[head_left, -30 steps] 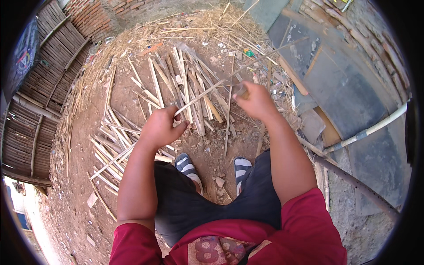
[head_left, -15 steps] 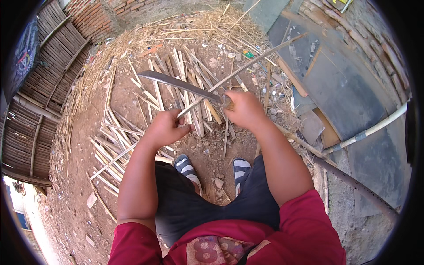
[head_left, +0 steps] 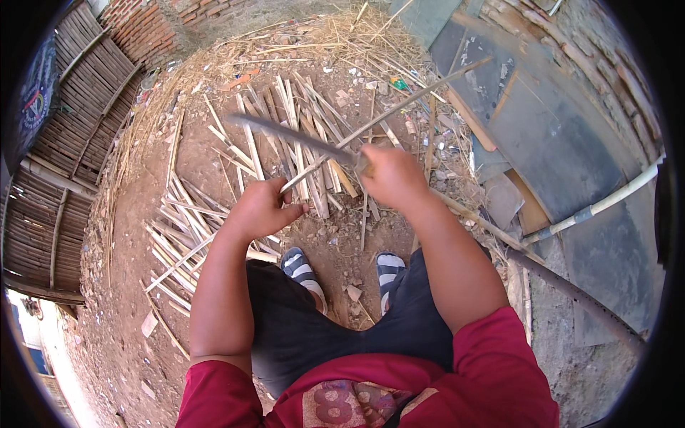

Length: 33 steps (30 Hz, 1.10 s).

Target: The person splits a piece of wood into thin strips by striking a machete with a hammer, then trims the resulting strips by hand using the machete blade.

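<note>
A long, thin bamboo strip [head_left: 405, 103] slants from my left hand [head_left: 264, 208] up to the far right. The fingers of that hand are closed round its near end, the thumb stretched out. In my right hand [head_left: 392, 177] is the handle of a machete, gripped in a fist. The machete's dark blade [head_left: 285, 132] points to the far left and crosses the strip just left of that fist; motion blurs it slightly. Whether the edge bites into the strip cannot be made out. Below them, split bamboo pieces [head_left: 291, 107] lie on the dirt.
Another heap of bamboo strips [head_left: 171, 242] lies to my left. Dark flat sheets [head_left: 556, 164] and a long pole [head_left: 581, 303] are at the right. Dry straw [head_left: 314, 53] covers the far ground before a brick wall [head_left: 135, 32]. A bamboo screen [head_left: 85, 107] stands left.
The machete's blade has shifted slightly and become blurred, its tip a little to the right. My right hand has moved slightly left, while the strip stays nearly in place.
</note>
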Each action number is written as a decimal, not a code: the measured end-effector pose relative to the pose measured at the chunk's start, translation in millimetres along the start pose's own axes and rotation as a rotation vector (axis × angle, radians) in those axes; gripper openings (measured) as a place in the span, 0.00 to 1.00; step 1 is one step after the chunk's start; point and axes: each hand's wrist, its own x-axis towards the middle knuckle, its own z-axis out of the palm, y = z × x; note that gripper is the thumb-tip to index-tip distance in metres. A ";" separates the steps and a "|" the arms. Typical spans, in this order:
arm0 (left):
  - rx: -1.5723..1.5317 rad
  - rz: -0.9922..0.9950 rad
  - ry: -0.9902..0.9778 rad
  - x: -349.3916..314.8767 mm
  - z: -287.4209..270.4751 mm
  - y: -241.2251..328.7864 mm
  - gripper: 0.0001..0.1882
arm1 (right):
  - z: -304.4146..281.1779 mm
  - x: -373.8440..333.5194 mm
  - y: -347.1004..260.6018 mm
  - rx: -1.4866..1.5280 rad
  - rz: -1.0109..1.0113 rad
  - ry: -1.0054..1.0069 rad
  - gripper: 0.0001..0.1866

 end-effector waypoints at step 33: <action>0.021 -0.133 0.057 -180.6 -80.1 -63.3 0.25 | -42.0 5.2 55.7 0.308 0.161 0.238 0.10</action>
